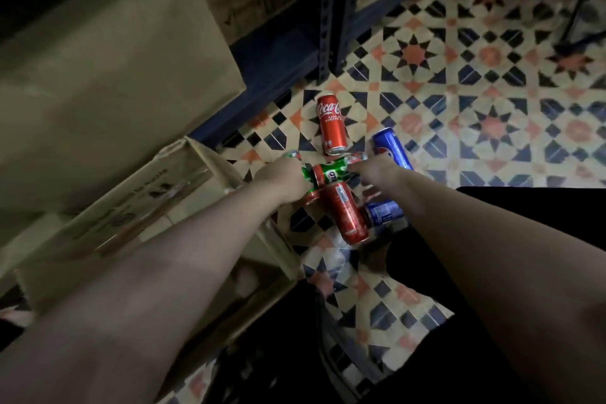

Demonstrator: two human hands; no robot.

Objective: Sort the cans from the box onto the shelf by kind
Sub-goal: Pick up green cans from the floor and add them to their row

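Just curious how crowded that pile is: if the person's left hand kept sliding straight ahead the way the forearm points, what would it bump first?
Probably the green can. The left hand already sits against its left end, pointing up and right. Beyond lies the upper blue can, though depth is hard to judge.

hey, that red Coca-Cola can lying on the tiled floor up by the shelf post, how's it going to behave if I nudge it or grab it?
The Coca-Cola can lies on its side on smooth floor tiles, so a sideways nudge would probably send it rolling. Its slim, glossy metal body may feel a bit slippery, though one hand should close around it. It looks undented and probably rigid; whether it is full, hence heavy, cannot be told.
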